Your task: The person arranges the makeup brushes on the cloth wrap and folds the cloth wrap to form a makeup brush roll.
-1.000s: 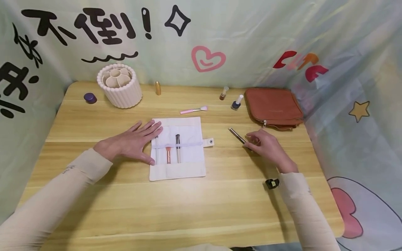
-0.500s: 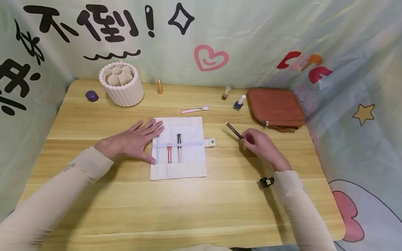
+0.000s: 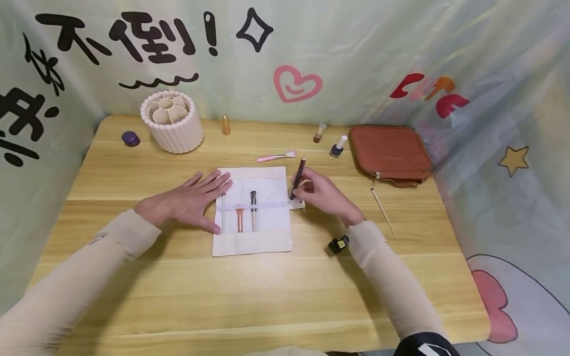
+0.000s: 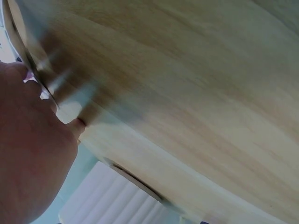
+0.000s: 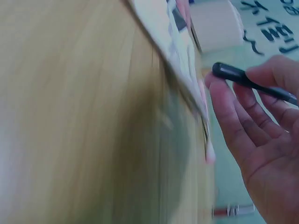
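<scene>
Your right hand point(image 3: 318, 190) is pinching a dark stick point(image 3: 298, 179) between thumb and fingers, tilting it beside the two o'clock edge of the white cloth holder point(image 3: 267, 244). The stick is looking light, stiff and probably slippery, so mid-length is seeming the surest hold. Your left hand point(image 3: 189, 200) is lying spread over the nine o'clock edge, gripping nothing; the cloth is looking soft, likely needing flat pressure. Brushes point(image 3: 254, 217) are lying inside.
</scene>
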{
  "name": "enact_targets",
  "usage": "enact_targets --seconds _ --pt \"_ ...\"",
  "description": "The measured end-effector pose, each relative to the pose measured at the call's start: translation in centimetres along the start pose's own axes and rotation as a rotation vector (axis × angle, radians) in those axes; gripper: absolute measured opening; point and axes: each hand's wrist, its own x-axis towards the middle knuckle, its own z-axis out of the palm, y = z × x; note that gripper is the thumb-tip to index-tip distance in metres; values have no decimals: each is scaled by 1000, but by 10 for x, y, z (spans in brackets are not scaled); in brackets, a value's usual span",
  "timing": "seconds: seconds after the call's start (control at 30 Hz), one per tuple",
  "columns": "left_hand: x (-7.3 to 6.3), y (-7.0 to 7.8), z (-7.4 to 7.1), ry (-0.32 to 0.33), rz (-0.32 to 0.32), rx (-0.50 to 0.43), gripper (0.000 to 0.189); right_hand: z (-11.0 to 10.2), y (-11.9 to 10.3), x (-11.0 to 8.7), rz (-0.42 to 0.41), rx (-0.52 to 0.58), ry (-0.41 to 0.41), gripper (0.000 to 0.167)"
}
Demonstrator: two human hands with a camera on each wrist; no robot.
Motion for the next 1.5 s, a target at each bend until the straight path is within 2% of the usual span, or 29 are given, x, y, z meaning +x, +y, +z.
enact_targets --seconds 0.13,0.23,0.43,0.63,0.73,0.9,1.0,1.27,1.5 --pt "1 2 -1 -5 3 -7 134 15 -7 17 -30 -71 30 20" --pt "2 3 -2 -3 3 -2 134 23 -9 26 -49 -104 44 20" --pt "3 3 -1 -10 -3 -3 134 37 -6 37 -35 -144 11 24" --pt "4 3 0 -12 -12 -8 134 44 -6 42 -30 -87 17 34" --pt "4 2 0 -15 -16 -3 134 45 -7 43 -31 -63 3 48" --pt "3 1 1 -11 -13 -11 134 45 -6 42 -16 -44 -32 88" --pt "3 0 1 -9 -17 -8 134 45 -6 42 -41 -25 -44 96" --pt "3 -2 2 -8 -18 -7 135 50 -9 45 -60 -3 -1 79" --pt "3 -2 2 -9 -21 -11 134 48 -12 46 -51 -137 -75 69"
